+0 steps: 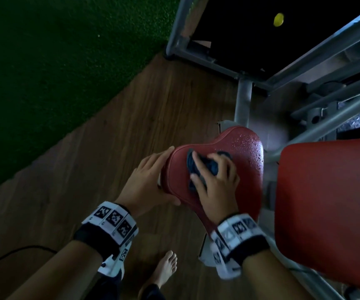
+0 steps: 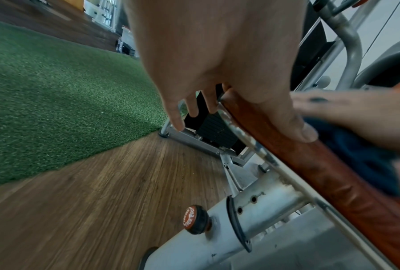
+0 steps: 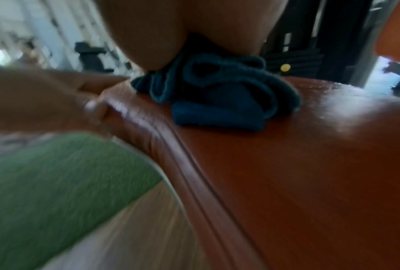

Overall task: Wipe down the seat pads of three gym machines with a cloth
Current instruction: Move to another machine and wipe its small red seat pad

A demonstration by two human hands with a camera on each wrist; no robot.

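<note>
The right hand [image 1: 214, 182] presses down on a bunched-up blue cloth [image 1: 205, 167] in the middle of the red seat pad [image 1: 246, 169]. Its fingers curl over the cloth and hold it against the pad. The left hand [image 1: 146, 180] holds the near edge of the seat pad. Its thumb lies on the top of the pad and its fingers reach down past the edge.

The far part of the seat pad looks wet, with little drops [image 1: 248, 146] on it. The part near the cloth looks drier.

A few things could go wrong. The cloth is in a small lump, so it only touches a small patch at a time. The person could miss the wet end of the pad or the edges. The pad is wet and smooth, so the cloth could slip out from under the fingers. The left thumb sits very close to the cloth, so the wiping hand could bump it. There is also a bare foot [image 1: 166, 271] on the wood floor [image 1: 131, 131] below. If drops run off the pad, the floor could get slippery.
</note>
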